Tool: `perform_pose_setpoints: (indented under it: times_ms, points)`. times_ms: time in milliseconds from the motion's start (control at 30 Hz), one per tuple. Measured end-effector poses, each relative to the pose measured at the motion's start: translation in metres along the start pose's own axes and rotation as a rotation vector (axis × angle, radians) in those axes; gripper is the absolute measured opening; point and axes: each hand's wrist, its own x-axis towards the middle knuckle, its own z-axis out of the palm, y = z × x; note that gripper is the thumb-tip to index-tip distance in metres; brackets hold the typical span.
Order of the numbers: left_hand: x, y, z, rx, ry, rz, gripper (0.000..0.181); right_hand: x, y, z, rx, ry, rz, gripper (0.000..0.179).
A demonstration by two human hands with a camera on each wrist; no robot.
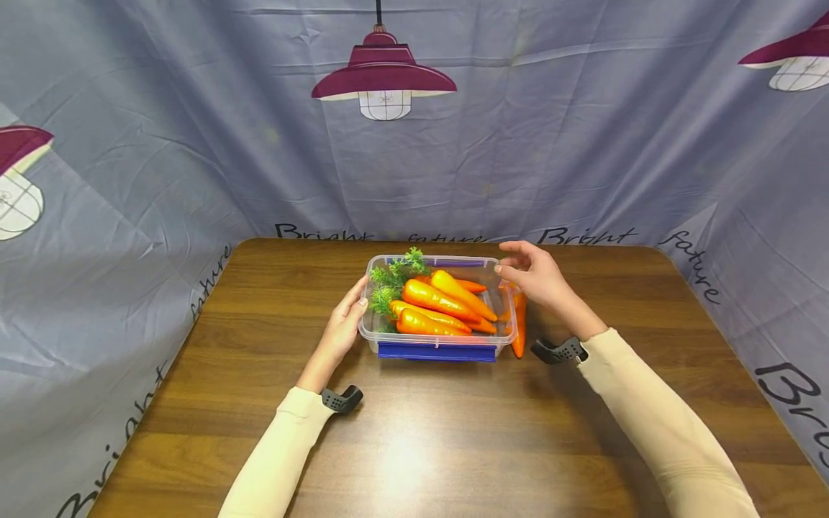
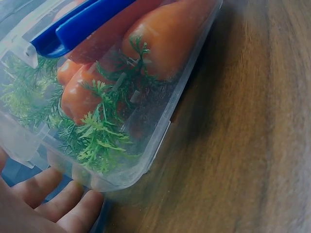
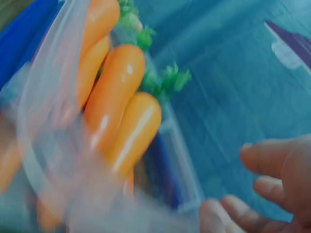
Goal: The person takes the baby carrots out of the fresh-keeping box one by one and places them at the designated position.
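A clear plastic box (image 1: pixel 505 337) with blue latches holds several orange carrots (image 1: pixel 443 298) with green leafy tops (image 1: pixel 383 296) at its left end. My left hand (image 1: pixel 338 327) rests against that end, thumb beside the rim. In the left wrist view its fingers (image 2: pixel 70 201) lie nearly straight along the outside of the end wall. At the back right corner, my right hand (image 1: pixel 534 273) is spread, thumb right at the rim and fingers apart. Under and beside that hand another carrot (image 1: pixel 519 324) lies outside the box, partly hidden behind the box's right wall.
The box stands towards the back of a brown wooden table (image 1: pixel 414 432). A grey-blue curtain (image 1: pixel 414 173) printed with lamps and lettering hangs behind and around the table. Black bands (image 1: pixel 342 399) circle both wrists.
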Motion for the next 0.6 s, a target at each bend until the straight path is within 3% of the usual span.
perform_pose_setpoints:
  times_ms: [300,600]
  points:
    - [0.001,0.001,-0.001,-0.057,-0.021,-0.02,0.054,0.018,-0.016,0.027,-0.026,-0.098,0.023,0.051]
    - [0.0,0.0,-0.001,-0.053,-0.042,-0.022,0.056,0.029,-0.017,0.05,-0.208,-0.23,0.013,0.055]
